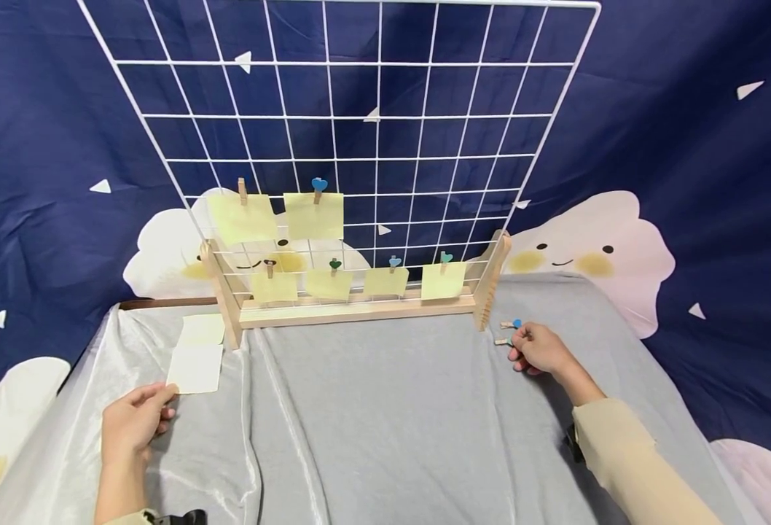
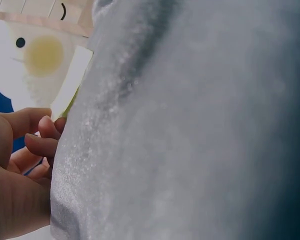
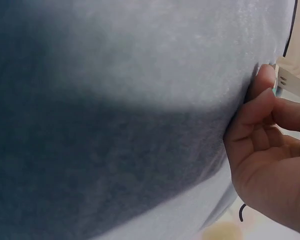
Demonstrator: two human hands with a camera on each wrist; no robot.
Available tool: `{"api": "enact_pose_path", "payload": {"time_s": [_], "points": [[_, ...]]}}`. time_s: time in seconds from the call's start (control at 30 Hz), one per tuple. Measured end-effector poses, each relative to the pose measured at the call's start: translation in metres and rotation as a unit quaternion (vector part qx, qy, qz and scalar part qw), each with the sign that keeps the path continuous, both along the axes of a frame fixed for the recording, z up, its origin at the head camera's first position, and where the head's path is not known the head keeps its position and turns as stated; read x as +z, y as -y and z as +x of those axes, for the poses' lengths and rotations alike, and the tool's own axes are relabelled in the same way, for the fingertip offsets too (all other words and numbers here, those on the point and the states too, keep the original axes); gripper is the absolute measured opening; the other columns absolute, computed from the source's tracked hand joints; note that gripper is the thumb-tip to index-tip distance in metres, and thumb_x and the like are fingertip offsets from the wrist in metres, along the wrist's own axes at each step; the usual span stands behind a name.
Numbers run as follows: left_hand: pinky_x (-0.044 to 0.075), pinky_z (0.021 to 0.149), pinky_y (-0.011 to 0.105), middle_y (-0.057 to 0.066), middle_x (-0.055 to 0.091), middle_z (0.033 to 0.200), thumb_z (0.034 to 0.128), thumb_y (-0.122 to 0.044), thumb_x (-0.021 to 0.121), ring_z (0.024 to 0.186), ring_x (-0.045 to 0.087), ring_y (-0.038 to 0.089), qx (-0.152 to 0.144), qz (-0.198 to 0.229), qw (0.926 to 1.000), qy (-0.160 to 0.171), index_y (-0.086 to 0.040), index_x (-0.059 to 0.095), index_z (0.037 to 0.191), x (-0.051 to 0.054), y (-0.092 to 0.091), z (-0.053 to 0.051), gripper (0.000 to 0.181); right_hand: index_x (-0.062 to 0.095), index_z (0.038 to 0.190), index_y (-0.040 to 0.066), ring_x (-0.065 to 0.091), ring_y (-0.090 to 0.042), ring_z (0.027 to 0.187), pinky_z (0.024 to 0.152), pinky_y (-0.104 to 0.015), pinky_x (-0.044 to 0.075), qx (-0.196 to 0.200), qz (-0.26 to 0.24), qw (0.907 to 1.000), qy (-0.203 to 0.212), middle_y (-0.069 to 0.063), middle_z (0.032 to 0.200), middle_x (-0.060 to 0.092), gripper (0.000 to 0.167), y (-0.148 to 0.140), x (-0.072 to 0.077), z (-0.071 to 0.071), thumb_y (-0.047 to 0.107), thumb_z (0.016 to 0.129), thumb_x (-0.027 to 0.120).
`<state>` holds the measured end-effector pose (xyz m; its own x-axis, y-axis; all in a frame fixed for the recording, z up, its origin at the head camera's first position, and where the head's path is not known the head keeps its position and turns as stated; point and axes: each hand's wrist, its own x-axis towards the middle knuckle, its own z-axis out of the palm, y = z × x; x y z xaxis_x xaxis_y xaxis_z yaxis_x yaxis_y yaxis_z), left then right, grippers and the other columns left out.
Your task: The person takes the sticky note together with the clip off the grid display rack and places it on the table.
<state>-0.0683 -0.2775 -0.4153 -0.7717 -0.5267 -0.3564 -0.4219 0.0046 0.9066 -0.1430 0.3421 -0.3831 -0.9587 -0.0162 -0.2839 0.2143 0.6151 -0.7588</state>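
Note:
My left hand (image 1: pixel 132 419) pinches the near left corner of a pale yellow paper note (image 1: pixel 195 370) between thumb and fingers. Another note (image 1: pixel 203 329) lies just beyond it on the cloth. In the left wrist view the held note (image 2: pixel 72 82) shows edge-on, tilted up from the fingertips. On the right, my right hand (image 1: pixel 539 348) pinches a small wooden clothespin (image 1: pixel 502 342) at its teal end, mostly covered by the fingers. Right beside it lies a clothespin with a blue heart (image 1: pixel 517 324). The right wrist view shows curled fingers (image 3: pixel 262 107) and only a sliver of teal.
A white wire grid (image 1: pixel 377 117) stands in a wooden base (image 1: pixel 359 312) at the back. Several yellow notes (image 1: pixel 313 219) hang from it by heart clothespins (image 1: pixel 319 186). Grey velvety cloth (image 1: pixel 385 423) with folds covers the table. Behind hangs a dark blue curtain (image 1: pixel 687 146) with clouds.

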Motion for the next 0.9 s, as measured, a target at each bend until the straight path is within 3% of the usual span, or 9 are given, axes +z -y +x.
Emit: {"api": "enact_pose_path", "payload": {"time_s": [0.1, 0.3, 0.43, 0.53, 0.57, 0.67, 0.8, 0.9], "points": [[0.050, 0.046, 0.022, -0.012, 0.068, 0.065, 0.0913, -0.013, 0.073, 0.054, 0.061, 0.005, -0.007, -0.005, 1.0000, 0.000, -0.024, 0.070, 0.084, 0.000, 0.000, -0.001, 0.013, 0.048, 0.106, -0.007, 0.064, -0.013, 0.060, 0.053, -0.031, 0.052, -0.001, 0.001, 1.0000, 0.003, -0.005, 0.078, 0.065, 0.014, -0.001, -0.001, -0.001, 0.005, 0.106, 0.040], [0.051, 0.046, 0.022, -0.011, 0.067, 0.064, 0.0929, -0.014, 0.072, 0.052, 0.061, 0.005, 0.002, 0.007, 1.0000, 0.001, -0.029, 0.069, 0.080, -0.001, 0.001, -0.003, 0.020, 0.047, 0.109, -0.008, 0.064, -0.013, 0.061, 0.053, -0.031, 0.053, -0.007, -0.007, 0.9999, 0.011, -0.006, 0.079, 0.065, 0.016, -0.001, 0.000, -0.001, 0.005, 0.106, 0.039], [0.053, 0.047, 0.021, -0.011, 0.068, 0.066, 0.0951, -0.012, 0.069, 0.053, 0.062, 0.005, 0.008, 0.022, 0.9997, -0.003, -0.019, 0.070, 0.100, -0.002, 0.003, -0.001, 0.008, 0.042, 0.120, -0.011, 0.064, -0.014, 0.062, 0.054, -0.032, 0.053, -0.005, -0.016, 0.9998, 0.012, -0.008, 0.081, 0.065, 0.022, 0.000, 0.002, -0.001, 0.006, 0.107, 0.037], [0.054, 0.048, 0.021, -0.011, 0.069, 0.068, 0.0980, -0.011, 0.065, 0.054, 0.063, 0.006, 0.013, 0.042, 0.9990, -0.008, -0.010, 0.068, 0.111, -0.002, 0.004, 0.000, 0.013, 0.038, 0.126, -0.011, 0.065, -0.014, 0.062, 0.054, -0.032, 0.053, -0.011, -0.026, 0.9996, 0.010, -0.008, 0.081, 0.065, 0.026, 0.002, 0.002, -0.001, 0.007, 0.107, 0.038], [0.054, 0.049, 0.022, -0.010, 0.069, 0.068, 0.0984, -0.010, 0.064, 0.054, 0.063, 0.006, 0.016, 0.050, 0.9986, -0.010, -0.014, 0.069, 0.103, -0.001, 0.004, 0.000, 0.008, 0.038, 0.127, -0.011, 0.065, -0.014, 0.061, 0.054, -0.031, 0.053, -0.014, -0.030, 0.9994, 0.007, -0.008, 0.080, 0.065, 0.026, 0.002, 0.003, -0.001, 0.007, 0.107, 0.038], [0.054, 0.048, 0.022, -0.010, 0.069, 0.069, 0.0982, -0.011, 0.065, 0.055, 0.063, 0.006, 0.015, 0.051, 0.9985, -0.009, -0.020, 0.071, 0.089, 0.001, 0.003, -0.001, 0.014, 0.037, 0.128, -0.011, 0.064, -0.014, 0.058, 0.052, -0.031, 0.052, -0.020, -0.035, 0.9992, -0.005, -0.007, 0.076, 0.064, 0.027, 0.002, 0.006, -0.001, 0.006, 0.108, 0.039], [0.053, 0.048, 0.022, -0.012, 0.067, 0.066, 0.0968, -0.015, 0.067, 0.054, 0.061, 0.006, -0.002, -0.006, 1.0000, -0.005, -0.027, 0.070, 0.077, 0.002, 0.002, 0.000, 0.023, 0.036, 0.132, -0.013, 0.061, -0.015, 0.057, 0.052, -0.031, 0.051, -0.019, -0.035, 0.9990, -0.023, -0.008, 0.076, 0.063, 0.031, 0.002, 0.015, 0.001, 0.008, 0.108, 0.039], [0.051, 0.047, 0.024, -0.012, 0.063, 0.061, 0.0964, -0.021, 0.067, 0.051, 0.058, 0.007, -0.018, -0.092, 0.9956, 0.007, -0.018, 0.076, 0.085, 0.005, 0.001, 0.002, 0.014, 0.036, 0.134, -0.013, 0.062, -0.015, 0.060, 0.054, -0.031, 0.052, -0.020, -0.036, 0.9987, -0.030, -0.011, 0.079, 0.064, 0.034, 0.002, 0.025, 0.001, 0.010, 0.109, 0.039]]}}
